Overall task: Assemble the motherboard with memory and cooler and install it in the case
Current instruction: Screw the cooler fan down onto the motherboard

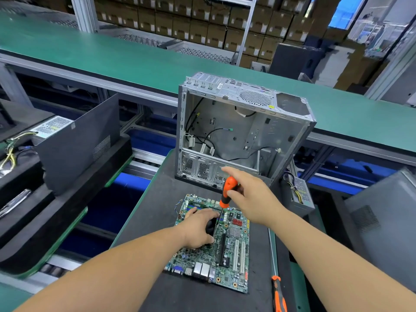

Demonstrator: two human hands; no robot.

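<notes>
A green motherboard (227, 257) lies flat on the black mat in front of me. My left hand (198, 228) rests over the black cooler (211, 224), which sits on the board and is mostly hidden under my fingers. My right hand (249, 197) grips the orange handle of a screwdriver (227, 192); its shaft points down to the board beside the cooler. Behind the board, the open metal case (290, 140) stands with its inside facing me and loose black cables hanging in it.
A second orange-handled screwdriver (278, 296) lies at the mat's right edge. A power supply (299, 194) sits right of the case. A dark side panel (76, 143) leans at left on black foam trays. A green conveyor belt (112, 55) runs behind.
</notes>
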